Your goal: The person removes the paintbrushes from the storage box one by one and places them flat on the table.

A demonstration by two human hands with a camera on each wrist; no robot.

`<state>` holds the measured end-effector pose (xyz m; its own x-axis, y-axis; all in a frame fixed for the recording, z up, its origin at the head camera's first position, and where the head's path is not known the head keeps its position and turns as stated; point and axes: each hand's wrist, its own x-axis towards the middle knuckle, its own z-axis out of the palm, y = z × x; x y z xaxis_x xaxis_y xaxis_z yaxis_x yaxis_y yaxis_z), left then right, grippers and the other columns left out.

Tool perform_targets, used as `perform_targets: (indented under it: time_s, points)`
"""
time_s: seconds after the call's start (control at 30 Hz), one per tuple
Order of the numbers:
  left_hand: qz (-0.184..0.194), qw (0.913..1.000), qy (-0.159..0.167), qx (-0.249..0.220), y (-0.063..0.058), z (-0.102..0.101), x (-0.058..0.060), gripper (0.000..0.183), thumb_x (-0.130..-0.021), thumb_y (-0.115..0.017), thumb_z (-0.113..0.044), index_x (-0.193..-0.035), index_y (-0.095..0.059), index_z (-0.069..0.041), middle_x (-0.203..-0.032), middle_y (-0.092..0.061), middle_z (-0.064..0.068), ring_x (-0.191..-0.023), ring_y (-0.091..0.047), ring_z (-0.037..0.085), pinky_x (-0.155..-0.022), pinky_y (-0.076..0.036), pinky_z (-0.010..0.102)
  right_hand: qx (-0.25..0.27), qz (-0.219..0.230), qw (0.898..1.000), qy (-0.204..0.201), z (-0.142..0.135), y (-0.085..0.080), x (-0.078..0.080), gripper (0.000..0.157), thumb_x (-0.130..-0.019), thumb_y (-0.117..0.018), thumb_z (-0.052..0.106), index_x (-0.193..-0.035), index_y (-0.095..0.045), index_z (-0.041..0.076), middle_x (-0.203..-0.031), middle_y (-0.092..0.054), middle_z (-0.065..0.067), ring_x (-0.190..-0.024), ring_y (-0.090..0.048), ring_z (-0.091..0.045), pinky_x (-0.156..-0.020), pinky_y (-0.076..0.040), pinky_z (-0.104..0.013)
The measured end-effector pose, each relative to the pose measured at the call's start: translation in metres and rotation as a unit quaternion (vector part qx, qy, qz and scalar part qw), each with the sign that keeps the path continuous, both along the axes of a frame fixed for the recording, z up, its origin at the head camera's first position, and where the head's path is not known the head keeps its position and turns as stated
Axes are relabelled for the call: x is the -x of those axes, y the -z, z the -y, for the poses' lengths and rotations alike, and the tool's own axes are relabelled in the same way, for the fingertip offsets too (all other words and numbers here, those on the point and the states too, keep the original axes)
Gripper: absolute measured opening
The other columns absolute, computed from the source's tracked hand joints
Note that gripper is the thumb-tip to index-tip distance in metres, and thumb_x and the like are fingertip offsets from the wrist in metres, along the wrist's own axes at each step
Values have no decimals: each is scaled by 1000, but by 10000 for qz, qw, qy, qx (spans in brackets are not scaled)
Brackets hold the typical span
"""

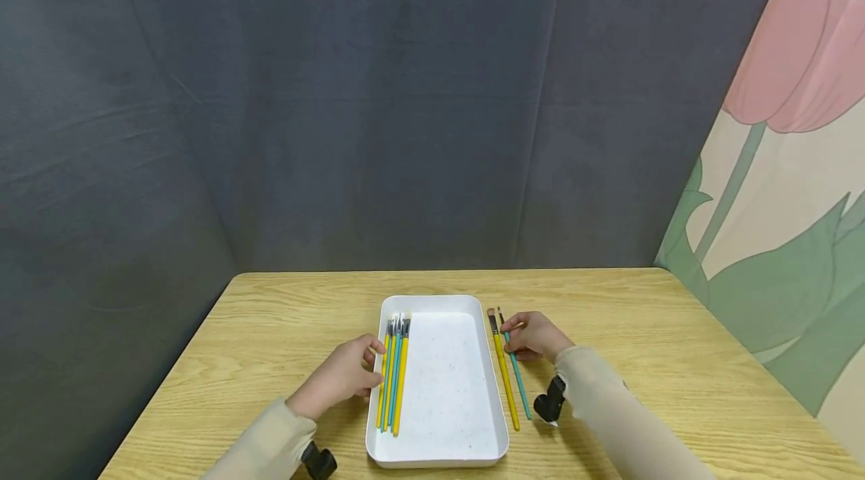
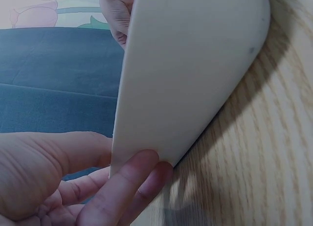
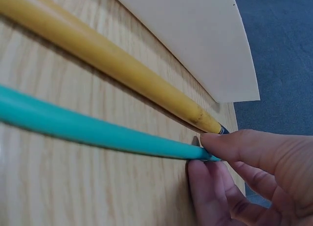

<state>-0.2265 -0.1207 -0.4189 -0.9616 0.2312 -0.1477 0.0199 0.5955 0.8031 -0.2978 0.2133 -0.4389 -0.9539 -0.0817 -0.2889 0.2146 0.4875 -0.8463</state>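
Observation:
A white rectangular tray (image 1: 453, 390) lies lengthwise on the table. My left hand (image 1: 345, 375) holds its left wall, with the thumb at the rim and fingertips against the outer side in the left wrist view. Several yellow and teal paintbrushes (image 1: 402, 382) lie side by side along that wall inside, bristles to the far end. Right of the tray, my right hand (image 1: 537, 337) pinches a teal paintbrush (image 3: 98, 133) near its bristle end, between thumb and fingers. Parallel to it, between it and the tray, a yellow paintbrush (image 1: 504, 375) with a flat brown tip rests on the table.
The light wooden table (image 1: 270, 330) stretches out on both sides of the tray. Behind it hangs a dark grey-blue cloth (image 1: 405, 127), and a tulip-patterned panel (image 1: 777, 202) stands at the right. A small black device (image 1: 550, 399) sits at my right wrist.

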Motion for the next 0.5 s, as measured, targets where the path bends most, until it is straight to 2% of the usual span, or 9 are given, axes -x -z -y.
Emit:
perform_targets:
  time_s: [0.5]
  points:
    - [49, 10000, 3, -1, 1, 0, 1, 35, -81, -69, 3, -112, -55, 0, -94, -54, 14, -63, -56, 17, -53, -53, 28, 60, -37, 10000, -52, -2, 0, -1, 35, -77, -73, -6, -108, -58, -4, -87, -56, -7, -66, -56, -14, -57, -55, -27]
